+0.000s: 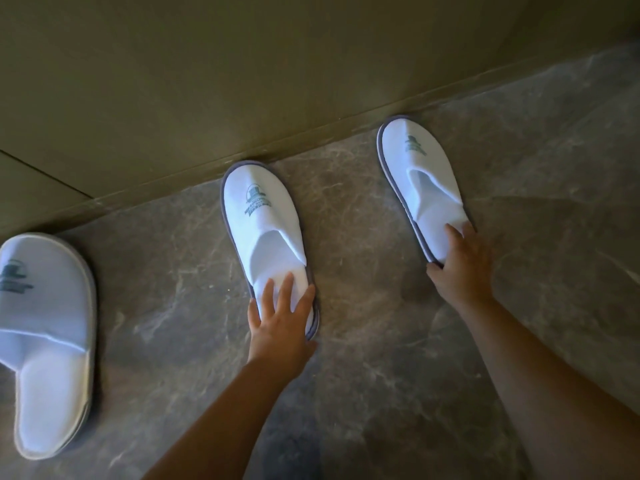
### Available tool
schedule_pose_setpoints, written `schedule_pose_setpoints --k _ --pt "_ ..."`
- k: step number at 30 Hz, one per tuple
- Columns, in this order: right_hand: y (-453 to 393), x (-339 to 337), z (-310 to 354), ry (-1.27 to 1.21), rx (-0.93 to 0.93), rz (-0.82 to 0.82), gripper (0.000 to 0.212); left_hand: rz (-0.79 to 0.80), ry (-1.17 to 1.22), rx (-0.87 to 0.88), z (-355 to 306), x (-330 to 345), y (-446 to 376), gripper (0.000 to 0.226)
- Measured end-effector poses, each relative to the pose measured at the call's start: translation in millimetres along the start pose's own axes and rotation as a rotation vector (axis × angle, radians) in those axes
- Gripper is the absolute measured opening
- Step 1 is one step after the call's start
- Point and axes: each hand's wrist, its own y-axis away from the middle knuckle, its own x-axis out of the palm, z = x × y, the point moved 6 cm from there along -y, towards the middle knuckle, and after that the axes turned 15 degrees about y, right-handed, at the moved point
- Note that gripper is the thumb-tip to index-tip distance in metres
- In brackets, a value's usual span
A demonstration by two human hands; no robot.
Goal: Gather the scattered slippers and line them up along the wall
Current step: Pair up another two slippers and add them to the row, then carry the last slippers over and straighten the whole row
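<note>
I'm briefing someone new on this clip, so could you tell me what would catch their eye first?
Three white slippers stand toes to the wall on dark marbled floor. The left hand rests on the middle slipper at its heel, and the right hand holds the right slipper at its heel. The left slipper lies untouched.

Three white terry slippers with closed toes and open heels lie sole-down on the grey marbled floor (381, 306), each with a grey-edged sole and a teal hat-shaped logo with lettering on the upper. All three point their toes at the wall (173, 81). The middle slipper (263, 230) has its toe touching the base of the wall, its heel angled slightly to the right. The right slipper (420, 174) also has its toe at the base of the wall, with its heel slanting further right. The left slipper (48, 323) lies well apart from the middle one, close to the camera and partly cut off by the frame edge, its toe near the wall.
</note>
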Motion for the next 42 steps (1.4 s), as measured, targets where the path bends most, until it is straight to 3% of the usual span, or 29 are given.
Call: schedule_pose_setpoints --k 8,13,21,30,35,38,42 --pt "47 -20 41 -0.130 -0.124 -0.084 0.038 -0.026 0.123 0.065 -20 -29 15 0.068" --pt "124 -79 78 -0.324 -0.184 -0.068 0.029 -0.076 0.304 0.107 -31 -100 67 0.048" --pt "273 -288 164 -0.496 -0.325 0.118 0.019 -0.139 0.496 -0.035 -8 -292 268 0.035" --pt "450 -535 311 -0.588 -0.616 0.244 0.015 -0.400 0.566 -0.193 55 -520 527 0.032" --pt "533 -596 381 -0.620 -0.826 0.314 0.018 -0.607 0.625 -0.373 109 -579 646 0.030" --pt "573 -605 413 -0.590 -0.946 0.400 0.022 -0.725 0.697 -0.496 138 -583 705 0.029" --pt "613 -607 461 -0.486 -1.123 0.503 0.011 -0.852 0.776 -0.721 177 -569 772 0.032"
